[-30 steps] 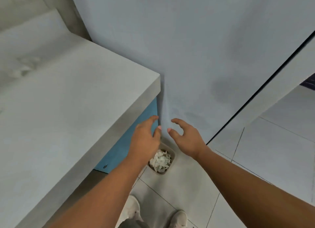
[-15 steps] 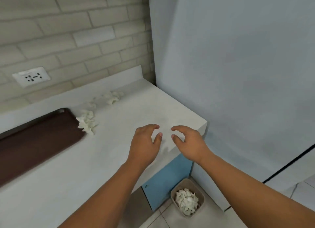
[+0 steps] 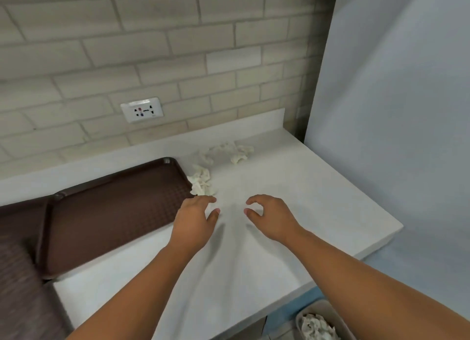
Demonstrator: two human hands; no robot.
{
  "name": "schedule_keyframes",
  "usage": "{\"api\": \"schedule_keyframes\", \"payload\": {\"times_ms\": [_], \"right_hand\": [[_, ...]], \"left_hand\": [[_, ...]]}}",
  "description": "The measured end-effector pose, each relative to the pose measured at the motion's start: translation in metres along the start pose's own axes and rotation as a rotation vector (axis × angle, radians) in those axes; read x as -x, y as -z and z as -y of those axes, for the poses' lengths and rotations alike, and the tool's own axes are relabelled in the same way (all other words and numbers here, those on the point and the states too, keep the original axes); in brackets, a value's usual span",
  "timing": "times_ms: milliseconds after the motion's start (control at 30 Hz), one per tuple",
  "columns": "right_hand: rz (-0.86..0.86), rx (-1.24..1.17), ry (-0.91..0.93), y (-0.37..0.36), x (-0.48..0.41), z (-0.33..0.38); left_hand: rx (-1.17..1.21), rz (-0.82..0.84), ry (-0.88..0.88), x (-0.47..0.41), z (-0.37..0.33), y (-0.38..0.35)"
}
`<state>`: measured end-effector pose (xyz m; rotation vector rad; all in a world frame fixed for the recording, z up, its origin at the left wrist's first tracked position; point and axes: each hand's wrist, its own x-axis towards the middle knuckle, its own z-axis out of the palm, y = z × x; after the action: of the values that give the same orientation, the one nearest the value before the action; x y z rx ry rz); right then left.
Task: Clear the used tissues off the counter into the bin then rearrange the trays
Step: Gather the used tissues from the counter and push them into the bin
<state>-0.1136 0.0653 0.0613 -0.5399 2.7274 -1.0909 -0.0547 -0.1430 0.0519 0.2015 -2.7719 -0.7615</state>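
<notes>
Reaching for tissues (image 3: 202, 180) just right of tray (image 3: 114, 202) — left hand (image 3: 195, 220) & right hand (image 3: 270, 217) both empty, fingers loosely curled — next prob. needing a pinch-up, then bin (image 3: 330, 311).

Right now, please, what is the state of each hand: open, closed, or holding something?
Left hand: open, holding nothing, close to the nearest tissue.
Right hand: open, fingers loosely curled, holding nothing.

Pale brick wall (image 3: 152, 47) with a socket (image 3: 142, 110), upper left; grey-blue wall (image 3: 394, 111) at right; white counter (image 3: 292, 187) below them.
</notes>
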Motion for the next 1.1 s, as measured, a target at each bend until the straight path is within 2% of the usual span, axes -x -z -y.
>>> {"api": "schedule_keyframes", "payload": {"times_ms": [133,267,600,733,933,1100], "right_hand": [[0.041,-0.018,-0.03,-0.039,-0.039,0.027],[0.082,0.082,-0.034,-0.072,-0.077,0.041],[0.015,0.193,-0.176,-0.13,-0.149,0.051],[-0.037,0.15,-0.193,-0.128,-0.16,0.038],[-0.098,-0.081,-0.078,-0.095,-0.154,0.014],[-0.174,-0.178,-0.162,-0.062,-0.142,0.01]], "left_hand": [[-0.009,0.021,0.062,-0.017,0.042,0.01],[-0.019,0.016,0.089,-0.027,0.075,0.018],[0.029,0.007,0.096,-0.047,0.127,0.029],[0.049,0.0,0.108,-0.064,0.133,0.024],[0.087,0.006,0.089,-0.094,0.118,0.008],[0.048,0.094,0.047,-0.117,0.099,-0.009]]}}
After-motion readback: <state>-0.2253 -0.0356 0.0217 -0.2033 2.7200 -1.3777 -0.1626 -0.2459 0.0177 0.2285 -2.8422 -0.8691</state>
